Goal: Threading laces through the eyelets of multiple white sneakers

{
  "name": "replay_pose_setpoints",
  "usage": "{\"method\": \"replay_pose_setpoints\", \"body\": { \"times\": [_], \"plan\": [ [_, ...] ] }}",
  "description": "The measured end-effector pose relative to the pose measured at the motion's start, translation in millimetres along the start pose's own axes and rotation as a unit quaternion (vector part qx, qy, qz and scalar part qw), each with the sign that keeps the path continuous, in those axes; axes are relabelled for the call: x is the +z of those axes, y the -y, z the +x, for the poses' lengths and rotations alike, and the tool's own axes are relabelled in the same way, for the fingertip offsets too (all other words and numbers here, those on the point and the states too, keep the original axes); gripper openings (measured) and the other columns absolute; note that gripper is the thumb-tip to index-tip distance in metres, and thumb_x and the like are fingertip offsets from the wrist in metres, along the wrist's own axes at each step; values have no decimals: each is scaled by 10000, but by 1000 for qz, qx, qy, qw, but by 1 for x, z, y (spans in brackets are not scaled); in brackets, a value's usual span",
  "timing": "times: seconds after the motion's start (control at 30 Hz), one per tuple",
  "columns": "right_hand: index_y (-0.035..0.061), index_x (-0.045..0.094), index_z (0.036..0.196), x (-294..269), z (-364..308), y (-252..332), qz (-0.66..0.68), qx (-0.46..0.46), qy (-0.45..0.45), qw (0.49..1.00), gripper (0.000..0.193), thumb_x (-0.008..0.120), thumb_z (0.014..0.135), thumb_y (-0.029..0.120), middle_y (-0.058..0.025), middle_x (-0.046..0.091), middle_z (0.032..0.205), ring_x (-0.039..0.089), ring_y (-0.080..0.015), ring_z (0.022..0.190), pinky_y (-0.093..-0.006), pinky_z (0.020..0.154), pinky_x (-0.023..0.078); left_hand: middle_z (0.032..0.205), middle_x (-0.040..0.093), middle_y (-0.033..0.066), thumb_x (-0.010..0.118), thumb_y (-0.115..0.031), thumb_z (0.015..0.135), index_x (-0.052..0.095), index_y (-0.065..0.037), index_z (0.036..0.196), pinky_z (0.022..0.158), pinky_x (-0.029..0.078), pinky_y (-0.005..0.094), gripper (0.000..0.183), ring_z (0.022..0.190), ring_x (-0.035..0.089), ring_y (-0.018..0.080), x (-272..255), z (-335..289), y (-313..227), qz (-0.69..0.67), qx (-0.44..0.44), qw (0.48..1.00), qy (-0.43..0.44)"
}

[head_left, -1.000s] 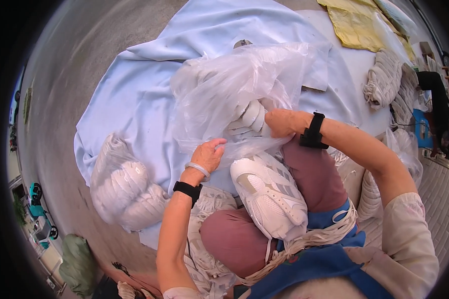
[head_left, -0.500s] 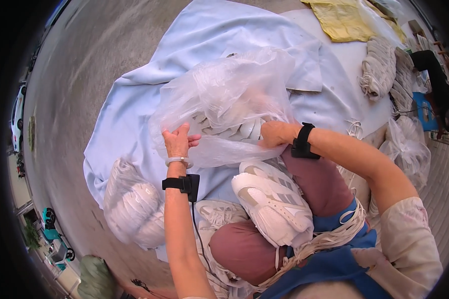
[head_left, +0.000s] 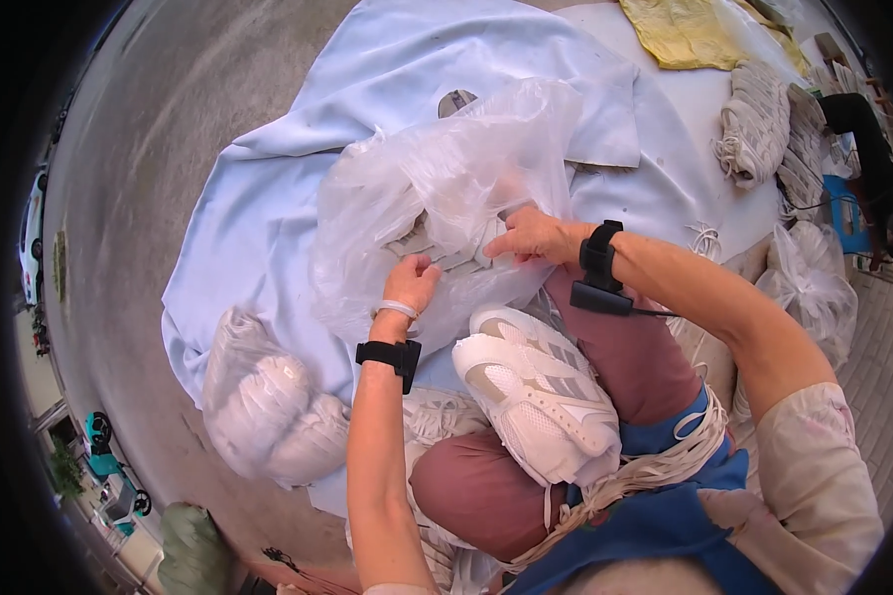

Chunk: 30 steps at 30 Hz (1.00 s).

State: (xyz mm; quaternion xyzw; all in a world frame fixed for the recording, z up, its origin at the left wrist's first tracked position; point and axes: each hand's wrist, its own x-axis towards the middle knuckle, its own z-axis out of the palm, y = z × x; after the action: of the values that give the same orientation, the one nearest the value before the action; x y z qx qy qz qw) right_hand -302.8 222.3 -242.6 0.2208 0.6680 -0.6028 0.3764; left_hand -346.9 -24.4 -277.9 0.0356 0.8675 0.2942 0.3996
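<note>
A clear plastic bag (head_left: 367, 213) lies in front of me, its mouth toward me. Flat white and beige pieces (head_left: 456, 260), perhaps shoe parts, show inside. My left hand (head_left: 412, 286) is closed at the bag's near edge, its fingers curled on the plastic. Over the mouth's right side reaches my right hand (head_left: 538, 236), index finger stretched toward the pieces and the other fingers partly bent. I see nothing held in it. White and grey shoe uppers (head_left: 541, 397) rest stacked on my lap. A bundle of pale laces (head_left: 655, 466) hangs across my thigh.
The bag lies on a pale blue cloth (head_left: 268, 218). A bagged bundle of white uppers (head_left: 268, 397) sits at left. More uppers (head_left: 754, 124), a yellow sack (head_left: 675, 35) and another clear bag (head_left: 812, 288) are at right. Another person's dark-clad limb (head_left: 858, 129) shows at the far right.
My left hand has moved right and closed from a spread pose. My right hand has shifted up and left, its index finger now stretched out. The bag's far side has shifted, showing a dark-grey piece behind it.
</note>
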Motion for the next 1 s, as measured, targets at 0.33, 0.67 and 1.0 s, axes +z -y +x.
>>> {"method": "replay_pose_setpoints", "body": {
  "times": [0.33,0.67,1.0],
  "plan": [
    [-121,654,796,-8,45,27,-253,-188,-254,914,586,731,621,434,-248,661,786,645,-363,729,-395,686,507,1114,646,187,616,-277,824,454,-58,1345,922,458,380,587,1066,602,329,-7,-22,16,-55,-15,998,-37],
    [-87,675,909,14,56,9,-96,-85,-57,990,639,803,612,464,-171,674,890,632,-262,819,-347,728,491,1271,521,235,723,-141,708,386,-20,1370,934,457,392,753,1103,571,348,4,-5,-10,-83,13,990,-112],
    [-113,674,895,17,61,37,-83,-103,-181,975,631,797,604,433,-257,676,915,664,-338,881,-370,795,510,1402,357,239,715,-106,694,311,-15,1396,1095,308,396,814,1317,337,370,2,19,-8,-71,106,982,-136]
  ]
}}
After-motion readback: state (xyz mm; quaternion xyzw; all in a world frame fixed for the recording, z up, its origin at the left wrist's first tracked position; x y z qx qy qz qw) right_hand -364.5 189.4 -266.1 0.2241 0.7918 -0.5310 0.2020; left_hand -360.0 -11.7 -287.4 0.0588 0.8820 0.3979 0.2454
